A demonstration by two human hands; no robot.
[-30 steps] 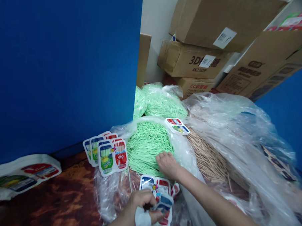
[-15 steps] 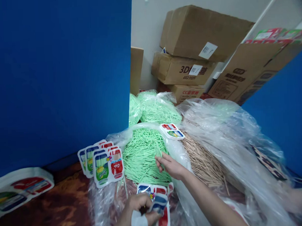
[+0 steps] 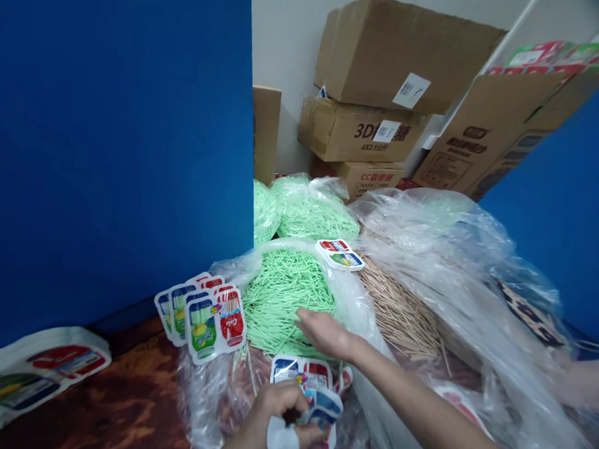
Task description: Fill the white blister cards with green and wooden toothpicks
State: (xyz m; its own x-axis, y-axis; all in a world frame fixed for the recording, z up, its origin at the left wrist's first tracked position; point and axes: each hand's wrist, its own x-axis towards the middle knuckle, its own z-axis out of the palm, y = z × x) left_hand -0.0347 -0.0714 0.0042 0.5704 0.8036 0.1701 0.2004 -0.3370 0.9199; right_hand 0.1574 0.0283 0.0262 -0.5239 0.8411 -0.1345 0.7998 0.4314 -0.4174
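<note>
My left hand (image 3: pixel 291 417), with white wrapping near the thumb, pinches a small printed packet (image 3: pixel 326 407) at the bottom centre. Under it lie printed cards (image 3: pixel 290 369) with blue and red panels. My right hand (image 3: pixel 324 332) is over the lower right of the green stick pile (image 3: pixel 283 298) in an open plastic bag; its fingers point left and down, and their tips are partly hidden, so what they hold does not show. Left of the pile, several green and red drink-print cards (image 3: pixel 215 323) overlap. One more card (image 3: pixel 340 254) rests on the bag's far rim.
Brown sticks (image 3: pixel 402 306) lie under clear plastic (image 3: pixel 460 257) at right, where a blurred hand (image 3: pixel 589 384) shows. Closed green bags (image 3: pixel 311 214) and cardboard boxes (image 3: pixel 401 54) stand behind. A blue panel (image 3: pixel 112 146) fills the left, above a card stack (image 3: pixel 48 368).
My right hand has moved slightly left and down, and its pinched fingertips with green sticks no longer show clearly. The packet in my left hand has shifted slightly right.
</note>
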